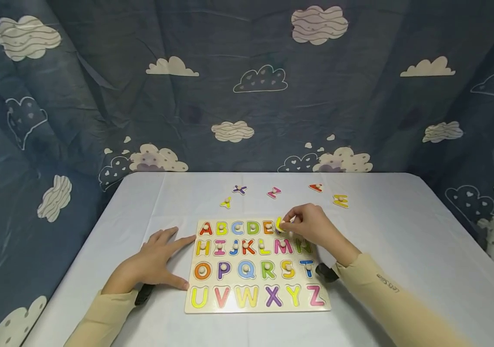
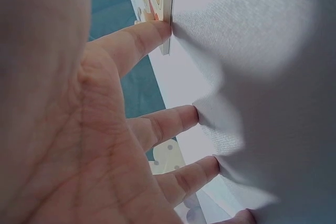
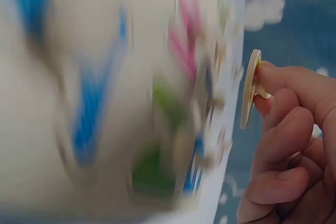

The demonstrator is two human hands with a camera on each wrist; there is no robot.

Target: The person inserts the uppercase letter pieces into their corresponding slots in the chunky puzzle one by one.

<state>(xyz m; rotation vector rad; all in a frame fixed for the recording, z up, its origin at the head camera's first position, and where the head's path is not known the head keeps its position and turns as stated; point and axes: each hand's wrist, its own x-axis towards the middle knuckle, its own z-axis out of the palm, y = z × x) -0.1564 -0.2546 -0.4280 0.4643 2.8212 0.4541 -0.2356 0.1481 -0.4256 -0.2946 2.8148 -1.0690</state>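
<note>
the right hand [image 1: 312,226] pinches a yellow letter piece [image 1: 279,223] by its knob, over the puzzle board's [image 1: 255,308] far row. the left hand [image 1: 153,262] lies flat, fingers straight, against the board's left edge. tilted, the piece could jam in its slot.

Loose letters [image 1: 274,192] dot the tablecloth [image 1: 403,231] beyond the puzzle board [image 1: 255,308].
</note>
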